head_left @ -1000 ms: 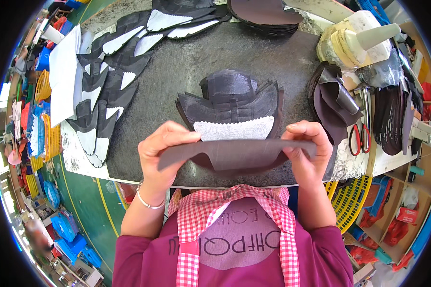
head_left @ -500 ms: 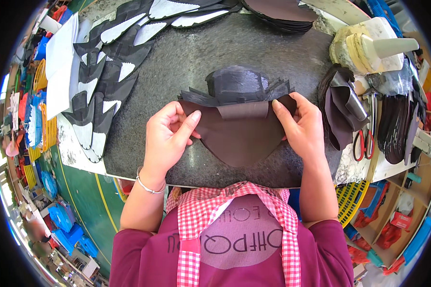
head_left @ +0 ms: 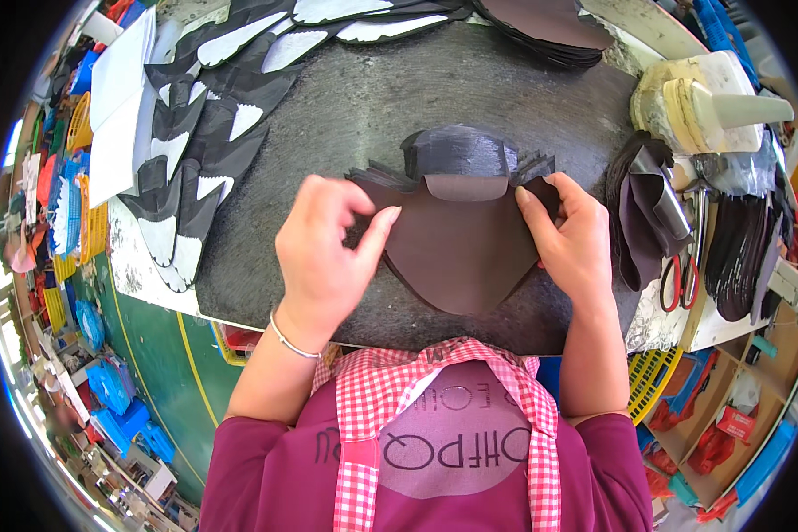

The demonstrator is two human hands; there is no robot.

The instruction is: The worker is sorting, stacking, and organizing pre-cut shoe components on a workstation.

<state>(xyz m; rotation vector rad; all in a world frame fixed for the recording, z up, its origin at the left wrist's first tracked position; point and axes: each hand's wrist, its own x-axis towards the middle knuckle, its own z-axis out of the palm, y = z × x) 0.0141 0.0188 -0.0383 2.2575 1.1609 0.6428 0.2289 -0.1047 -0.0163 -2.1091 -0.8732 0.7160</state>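
Observation:
A dark brown, leather-like cut piece (head_left: 459, 244) with a rounded near end lies in front of me on the black work surface. Its top edge has a small folded-over flap. Beyond it rises a stack of black pieces (head_left: 461, 152) with fanned side tips. My right hand (head_left: 569, 229) pinches the piece's upper right corner, thumb on top and fingers mostly behind. At the upper left corner is my left hand (head_left: 332, 253), slightly blurred, its thumb and bent forefinger apart. The thumb tip is over the brown piece; the other fingers are largely hidden.
Black-and-white cut pieces (head_left: 173, 204) overlap along the left side, beside white paper sheets (head_left: 120, 111). A brown stack (head_left: 550, 28) lies at the far edge. To the right are a glue container (head_left: 687, 111), folded dark pieces (head_left: 643, 213) and red-handled scissors (head_left: 680, 282).
My left hand has loosened from the left corner, its wrist turning and the thumb shifting inward. My right hand still pinches its corner. The flap looks shorter and flatter on the piece.

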